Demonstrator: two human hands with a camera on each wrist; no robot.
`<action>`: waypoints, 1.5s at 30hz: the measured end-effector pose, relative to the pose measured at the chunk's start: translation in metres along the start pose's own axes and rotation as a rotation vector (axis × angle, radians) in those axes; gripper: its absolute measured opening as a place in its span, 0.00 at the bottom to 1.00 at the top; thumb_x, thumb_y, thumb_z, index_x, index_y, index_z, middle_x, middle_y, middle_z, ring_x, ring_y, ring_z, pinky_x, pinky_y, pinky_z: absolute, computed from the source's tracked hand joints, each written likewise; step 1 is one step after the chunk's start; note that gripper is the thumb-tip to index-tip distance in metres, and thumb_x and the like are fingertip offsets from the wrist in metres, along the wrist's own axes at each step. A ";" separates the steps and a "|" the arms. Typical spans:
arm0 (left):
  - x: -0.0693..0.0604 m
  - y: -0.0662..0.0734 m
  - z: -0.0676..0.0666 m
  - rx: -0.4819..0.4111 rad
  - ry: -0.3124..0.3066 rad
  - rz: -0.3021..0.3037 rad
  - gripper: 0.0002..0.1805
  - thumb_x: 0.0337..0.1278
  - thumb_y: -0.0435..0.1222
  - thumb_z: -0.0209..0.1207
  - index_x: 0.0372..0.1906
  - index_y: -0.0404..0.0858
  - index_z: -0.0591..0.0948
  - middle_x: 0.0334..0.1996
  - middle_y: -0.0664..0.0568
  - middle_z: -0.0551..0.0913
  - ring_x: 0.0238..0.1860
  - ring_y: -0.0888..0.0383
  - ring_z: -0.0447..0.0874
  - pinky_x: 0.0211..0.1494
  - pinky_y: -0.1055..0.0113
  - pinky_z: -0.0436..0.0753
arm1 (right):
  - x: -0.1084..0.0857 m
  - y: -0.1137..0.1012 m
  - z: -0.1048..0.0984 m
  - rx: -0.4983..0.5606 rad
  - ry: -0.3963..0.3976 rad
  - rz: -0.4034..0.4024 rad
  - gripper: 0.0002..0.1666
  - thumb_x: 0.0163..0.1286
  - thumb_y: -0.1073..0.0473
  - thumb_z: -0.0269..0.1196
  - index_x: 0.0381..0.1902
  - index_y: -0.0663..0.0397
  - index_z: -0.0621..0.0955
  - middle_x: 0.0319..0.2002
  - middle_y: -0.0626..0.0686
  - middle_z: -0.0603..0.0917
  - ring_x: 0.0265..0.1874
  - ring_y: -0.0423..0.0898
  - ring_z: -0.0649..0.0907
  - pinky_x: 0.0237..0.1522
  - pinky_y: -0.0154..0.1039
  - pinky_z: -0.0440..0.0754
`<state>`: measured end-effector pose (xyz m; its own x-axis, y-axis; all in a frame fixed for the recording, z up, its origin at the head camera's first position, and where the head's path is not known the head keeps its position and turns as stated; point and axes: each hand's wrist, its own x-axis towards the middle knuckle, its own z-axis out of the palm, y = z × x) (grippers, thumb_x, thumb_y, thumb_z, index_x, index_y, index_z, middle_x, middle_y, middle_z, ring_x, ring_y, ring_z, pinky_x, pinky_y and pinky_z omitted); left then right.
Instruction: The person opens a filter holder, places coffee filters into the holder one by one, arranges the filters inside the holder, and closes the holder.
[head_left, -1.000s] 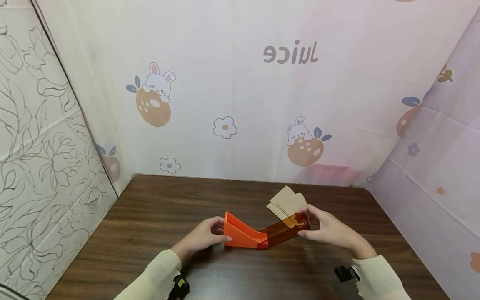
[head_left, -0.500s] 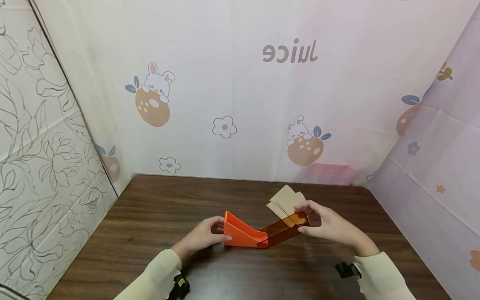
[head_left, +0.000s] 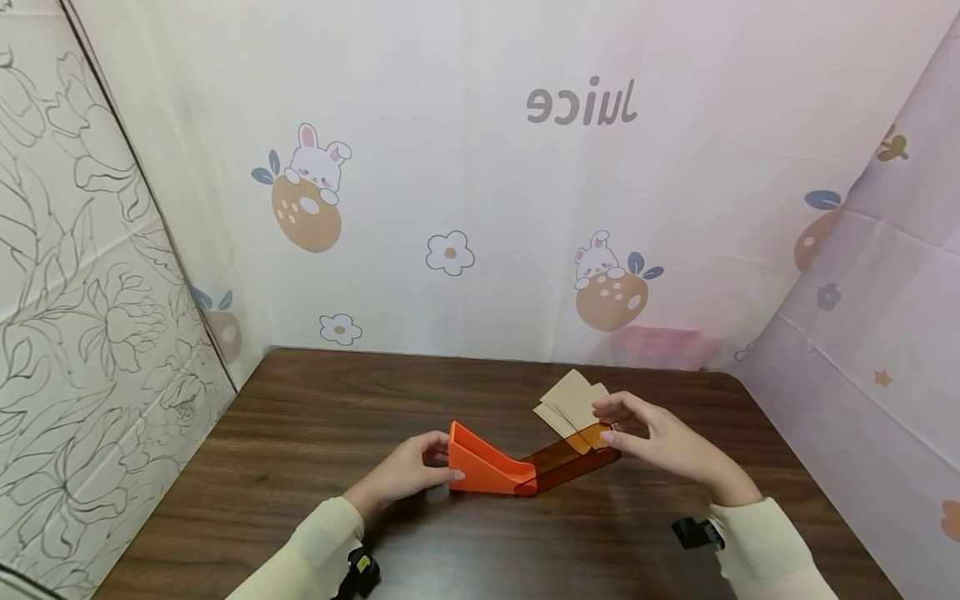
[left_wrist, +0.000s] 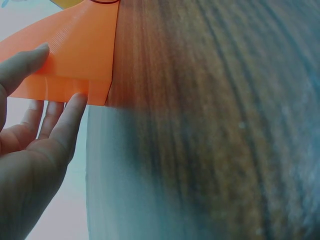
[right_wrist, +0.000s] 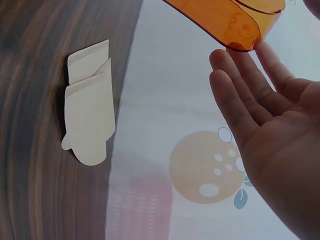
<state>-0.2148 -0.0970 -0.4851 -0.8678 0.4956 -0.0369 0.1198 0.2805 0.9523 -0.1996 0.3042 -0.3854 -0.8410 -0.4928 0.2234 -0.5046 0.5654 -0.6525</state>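
Note:
An orange wedge-shaped holder (head_left: 480, 467) stands on the table, its tall end to the left. My left hand (head_left: 408, 471) grips that end, the thumb (left_wrist: 30, 62) on the near side and the other fingers behind. From its low right end a see-through amber lid (head_left: 566, 458) slants up to the right, swung back. My right hand (head_left: 667, 442) is at the lid's raised end, its fingers loosely extended. In the right wrist view a fingertip touches the corner of the amber lid (right_wrist: 245, 25), while the thumb is mostly out of frame.
Several beige papers resembling coffee filters (head_left: 573, 400) lie behind the lid; their rounded ends show in the right wrist view. The brown wood-grain table (head_left: 337, 400) ends at a printed cloth backdrop (head_left: 450, 167). Cloth also hangs at both sides.
My right hand has risen slightly and loosened around the lid's end, uncovering more of it. My left hand, the holder and the papers have stayed put.

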 end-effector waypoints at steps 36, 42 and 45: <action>0.001 0.001 0.000 0.008 0.008 -0.013 0.22 0.56 0.43 0.72 0.54 0.42 0.80 0.46 0.55 0.84 0.48 0.55 0.81 0.58 0.52 0.77 | 0.013 0.050 -0.002 -0.068 0.072 0.293 0.29 0.74 0.50 0.63 0.64 0.64 0.74 0.48 0.54 0.84 0.48 0.50 0.82 0.46 0.44 0.80; 0.001 0.001 0.000 0.012 0.009 -0.016 0.22 0.56 0.43 0.72 0.54 0.41 0.80 0.46 0.55 0.84 0.48 0.55 0.81 0.59 0.51 0.76 | 0.016 0.058 0.001 -0.044 0.055 0.312 0.34 0.72 0.48 0.64 0.64 0.69 0.73 0.49 0.58 0.84 0.48 0.52 0.82 0.46 0.46 0.81; 0.001 0.001 0.000 0.012 0.012 -0.017 0.22 0.56 0.43 0.72 0.54 0.41 0.80 0.46 0.55 0.84 0.49 0.55 0.81 0.59 0.51 0.76 | 0.017 0.063 0.004 -0.027 0.052 0.338 0.36 0.72 0.48 0.64 0.65 0.70 0.71 0.50 0.61 0.83 0.49 0.54 0.82 0.48 0.49 0.80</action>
<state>-0.2155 -0.0966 -0.4845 -0.8752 0.4812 -0.0493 0.1106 0.2983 0.9481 -0.2449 0.3290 -0.4254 -0.9699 -0.2409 0.0352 -0.2005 0.7086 -0.6765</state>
